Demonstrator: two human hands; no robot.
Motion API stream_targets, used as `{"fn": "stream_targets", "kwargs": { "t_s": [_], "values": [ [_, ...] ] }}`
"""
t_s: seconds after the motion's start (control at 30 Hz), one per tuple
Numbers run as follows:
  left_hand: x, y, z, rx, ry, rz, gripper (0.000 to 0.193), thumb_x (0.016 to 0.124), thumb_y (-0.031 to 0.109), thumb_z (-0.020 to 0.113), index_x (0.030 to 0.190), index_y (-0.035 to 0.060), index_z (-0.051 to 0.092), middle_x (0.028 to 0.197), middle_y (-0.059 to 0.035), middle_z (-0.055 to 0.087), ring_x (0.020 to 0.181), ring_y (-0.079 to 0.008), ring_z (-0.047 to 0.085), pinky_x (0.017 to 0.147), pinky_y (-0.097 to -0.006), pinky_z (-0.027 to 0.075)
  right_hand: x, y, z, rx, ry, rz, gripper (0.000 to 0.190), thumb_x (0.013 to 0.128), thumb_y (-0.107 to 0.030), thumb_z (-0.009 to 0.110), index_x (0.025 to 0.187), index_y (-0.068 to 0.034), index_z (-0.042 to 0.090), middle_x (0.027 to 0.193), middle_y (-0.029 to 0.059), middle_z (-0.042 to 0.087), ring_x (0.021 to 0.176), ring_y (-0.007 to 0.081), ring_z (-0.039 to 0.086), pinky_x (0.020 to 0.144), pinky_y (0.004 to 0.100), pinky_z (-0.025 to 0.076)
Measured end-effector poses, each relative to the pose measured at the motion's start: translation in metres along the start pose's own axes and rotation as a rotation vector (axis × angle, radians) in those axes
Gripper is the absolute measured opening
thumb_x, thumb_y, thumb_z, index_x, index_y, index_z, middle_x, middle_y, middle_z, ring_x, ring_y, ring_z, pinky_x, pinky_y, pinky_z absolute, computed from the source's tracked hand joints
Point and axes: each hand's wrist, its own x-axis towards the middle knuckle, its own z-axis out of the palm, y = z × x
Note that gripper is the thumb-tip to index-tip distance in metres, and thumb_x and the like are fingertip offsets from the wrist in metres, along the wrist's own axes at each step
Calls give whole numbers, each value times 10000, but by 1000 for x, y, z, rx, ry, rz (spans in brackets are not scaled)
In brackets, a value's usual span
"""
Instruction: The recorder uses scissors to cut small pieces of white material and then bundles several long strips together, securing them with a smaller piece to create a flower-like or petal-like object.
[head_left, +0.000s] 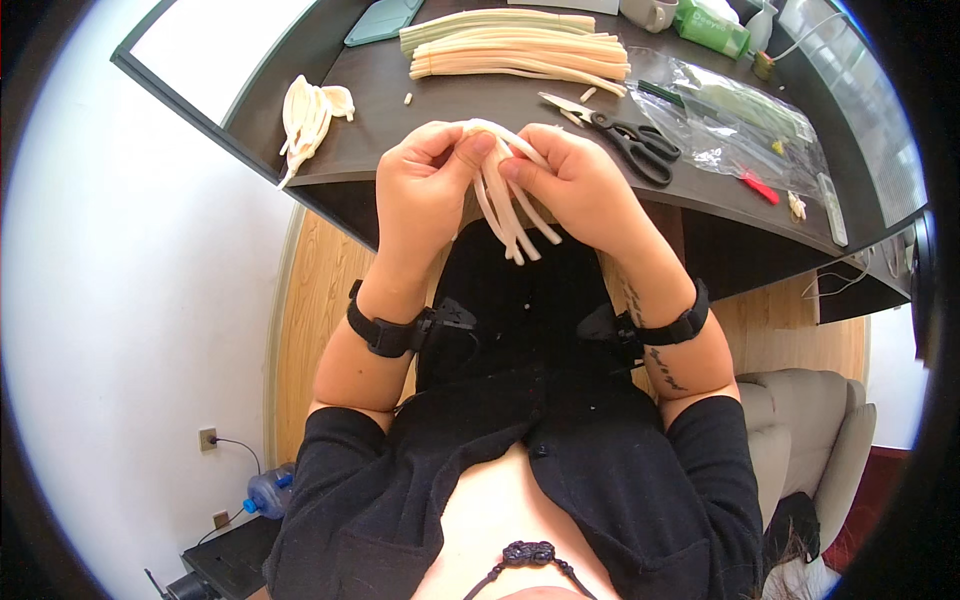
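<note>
Between my hands, above my lap at the desk's front edge, hangs a bunch of pale, flexible cream strands. My left hand pinches its top, where the strands meet, between thumb and finger. One strand curves over to my right hand, whose thumb and fingers grip it; the other ends dangle downward. Black-handled scissors lie partly spread on the desk to the right of my right hand. Farther back lies a thick bundle of cream strands, with a greenish bundle behind it.
At the dark desk's left corner lies a bunched cream strand piece. Clear plastic bags, a red-handled tool and a tissue pack lie to the right. Short offcuts are scattered about. A teal tray sits back left.
</note>
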Motion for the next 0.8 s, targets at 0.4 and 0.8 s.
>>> {"fn": "stream_targets", "kwargs": {
  "t_s": [0.4,0.8],
  "values": [
    [3,0,3,287,-32,150,216,889,145,687,978,-52,671,852,-56,659,749,-98,576,680,-237,468,0,9,-9,316,-224,127,216,954,-216,594,978,-9,655,823,8,683,719,54,588,680,233,485],
    [6,-9,7,-457,-283,-222,393,993,318,518,1175,-27,569,1217,-230,611,1039,-248,644,848,-361,561,-1,19,-11,312,-251,112,289,981,-275,562,999,-5,663,832,12,676,743,67,591,694,237,490]
  ]
}}
